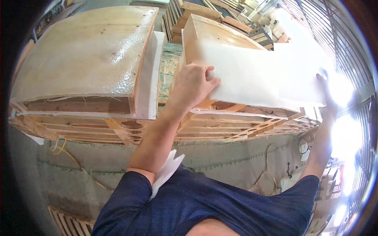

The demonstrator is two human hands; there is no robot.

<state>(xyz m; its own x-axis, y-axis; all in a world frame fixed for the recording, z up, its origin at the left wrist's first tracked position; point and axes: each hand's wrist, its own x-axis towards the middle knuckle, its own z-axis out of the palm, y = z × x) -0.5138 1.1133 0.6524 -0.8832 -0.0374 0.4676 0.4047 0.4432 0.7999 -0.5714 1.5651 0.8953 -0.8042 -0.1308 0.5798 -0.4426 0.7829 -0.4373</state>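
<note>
A white foam sheet point(252, 76) lies over the top of a wooden frame point(224, 33) on the right, covering its near part. My left hand point(197, 82) is closed at the sheet's left edge, thumb and forefinger bent against it. Far out at the right, my right hand point(327, 84) grips the sheet's opposite edge; strong glare washes out part of its fingers. A jagged white foam scrap point(168, 171) sticks out between my left upper arm and my body.
Left of the sheet stands another wooden frame with a glossy, glue-coated plywood top point(86, 47). Both frames rest on a slatted wooden structure point(212, 126). Wood pieces point(201, 10) are piled behind. A yellow hose point(75, 161) trails across the floor point(130, 157).
</note>
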